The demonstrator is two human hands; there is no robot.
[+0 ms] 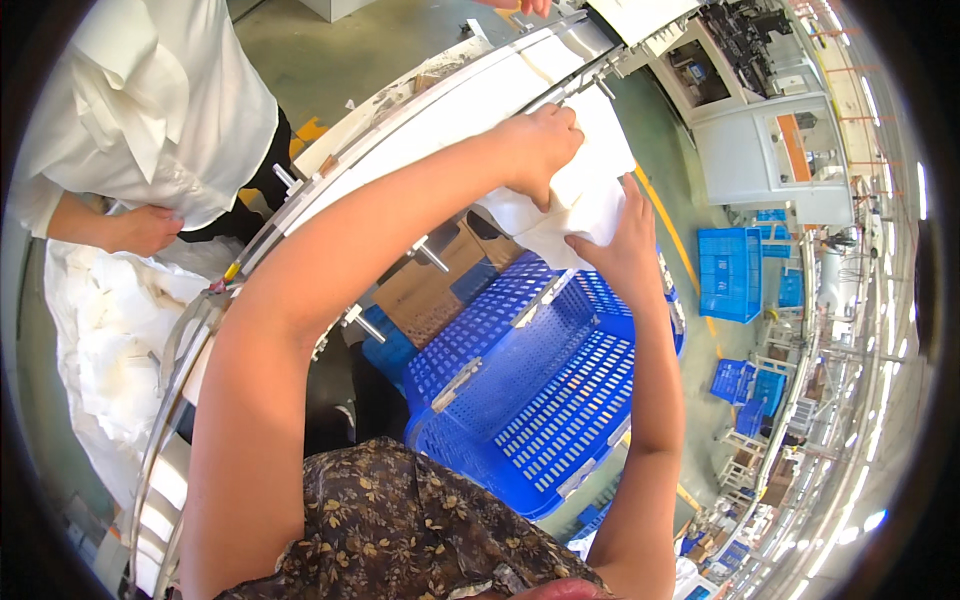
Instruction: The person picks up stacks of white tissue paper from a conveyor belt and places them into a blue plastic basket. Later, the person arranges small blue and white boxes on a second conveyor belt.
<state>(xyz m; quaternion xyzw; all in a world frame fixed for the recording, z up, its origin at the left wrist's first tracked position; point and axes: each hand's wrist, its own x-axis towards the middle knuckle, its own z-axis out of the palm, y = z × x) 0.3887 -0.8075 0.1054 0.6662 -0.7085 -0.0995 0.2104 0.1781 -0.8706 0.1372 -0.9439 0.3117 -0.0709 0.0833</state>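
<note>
Between my two hands is a white bundle of soft, sheet-like pieces, at the right edge of a long white conveyor belt. My left hand reaches across the belt and grips the bundle from its left and upper side, fingers bent over it. On the near right side, my right hand holds the bundle's edge, with the thumb on the face toward me. Just below the bundle stands a blue perforated plastic basket, its inside showing slatted openings. What exactly the white pieces are, I cannot tell.
At the left, a person in white rests a hand near a large white heap. Another hand shows at the top edge. A cardboard box sits under the belt. Right are a machine and blue crates.
</note>
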